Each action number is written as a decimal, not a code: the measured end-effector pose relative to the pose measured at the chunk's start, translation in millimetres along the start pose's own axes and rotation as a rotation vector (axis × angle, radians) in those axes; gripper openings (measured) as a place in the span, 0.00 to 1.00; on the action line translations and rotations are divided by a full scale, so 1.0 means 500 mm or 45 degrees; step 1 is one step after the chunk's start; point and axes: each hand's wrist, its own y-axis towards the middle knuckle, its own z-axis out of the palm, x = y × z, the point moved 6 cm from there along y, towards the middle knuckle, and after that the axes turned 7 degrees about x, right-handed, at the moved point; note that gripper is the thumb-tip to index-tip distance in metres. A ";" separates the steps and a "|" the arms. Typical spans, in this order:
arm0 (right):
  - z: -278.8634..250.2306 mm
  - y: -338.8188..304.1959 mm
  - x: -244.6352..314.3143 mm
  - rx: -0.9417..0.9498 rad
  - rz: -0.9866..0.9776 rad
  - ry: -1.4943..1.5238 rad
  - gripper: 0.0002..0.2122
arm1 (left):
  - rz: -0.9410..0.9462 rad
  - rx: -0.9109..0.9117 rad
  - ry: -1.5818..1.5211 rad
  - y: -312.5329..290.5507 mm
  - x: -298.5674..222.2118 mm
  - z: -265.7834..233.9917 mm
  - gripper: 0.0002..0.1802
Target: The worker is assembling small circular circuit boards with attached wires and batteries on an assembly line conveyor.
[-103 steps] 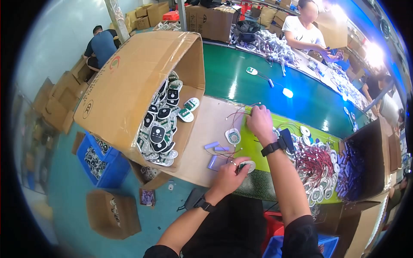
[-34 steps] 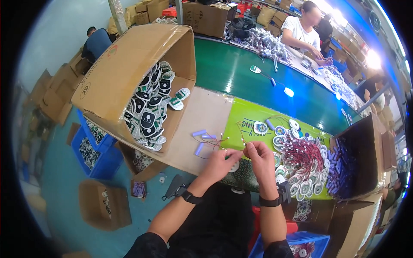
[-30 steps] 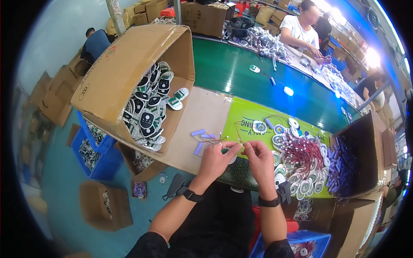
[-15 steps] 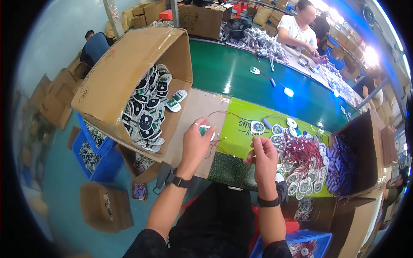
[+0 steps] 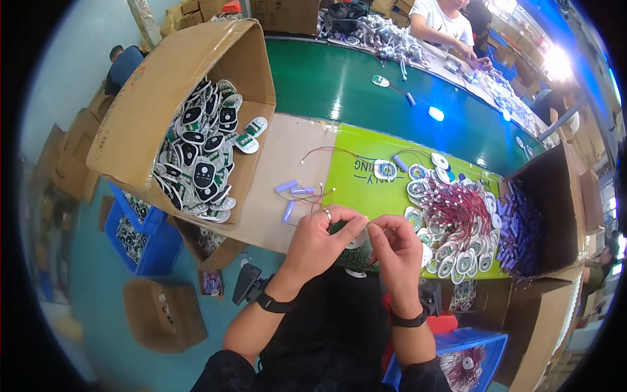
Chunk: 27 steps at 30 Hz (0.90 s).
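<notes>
My left hand [image 5: 315,243] is closed on a small white oval part with a green circuit board [image 5: 356,242], mostly hidden by its fingers. Close against it, my right hand [image 5: 398,249] has thumb and forefinger pinched together at the part's edge; whatever lies between them is too small to make out. Several purple cylindrical battery cells [image 5: 288,211] with thin red wires lie on the brown board just beyond my left hand. A white round wired piece [image 5: 385,170] rests on the yellow-green sheet [image 5: 353,147].
A tipped carton [image 5: 140,104] at left holds many black-and-white oval covers [image 5: 204,171]. To the right are piled wired discs [image 5: 457,202] and a carton of purple cells [image 5: 519,225]. Beyond runs a green conveyor belt [image 5: 300,78], with a co-worker [image 5: 444,26] across it.
My hands have come together and nearer my body, the left moving right with the white-green part. The purple cells my left hand covered now show. The view has shifted slightly.
</notes>
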 end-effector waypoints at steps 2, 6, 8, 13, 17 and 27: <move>-0.005 0.003 -0.002 0.018 -0.021 -0.109 0.05 | -0.360 0.060 -0.142 -0.010 -0.005 0.004 0.11; -0.008 0.008 0.014 0.037 -0.154 -0.228 0.04 | -0.391 0.056 -0.200 -0.016 0.004 0.007 0.11; -0.014 0.007 0.001 0.049 -0.114 -0.211 0.03 | -0.468 0.152 -0.148 -0.020 0.013 0.017 0.11; -0.035 0.001 -0.044 -0.026 0.010 -0.225 0.01 | -0.583 0.217 -0.790 -0.041 0.106 0.055 0.16; -0.044 0.002 -0.045 0.027 -0.076 -0.712 0.02 | -0.638 0.233 -0.909 -0.042 0.152 0.056 0.20; -0.017 0.018 -0.048 -0.084 -0.211 -0.876 0.03 | -0.592 0.162 -0.826 -0.052 0.189 0.058 0.20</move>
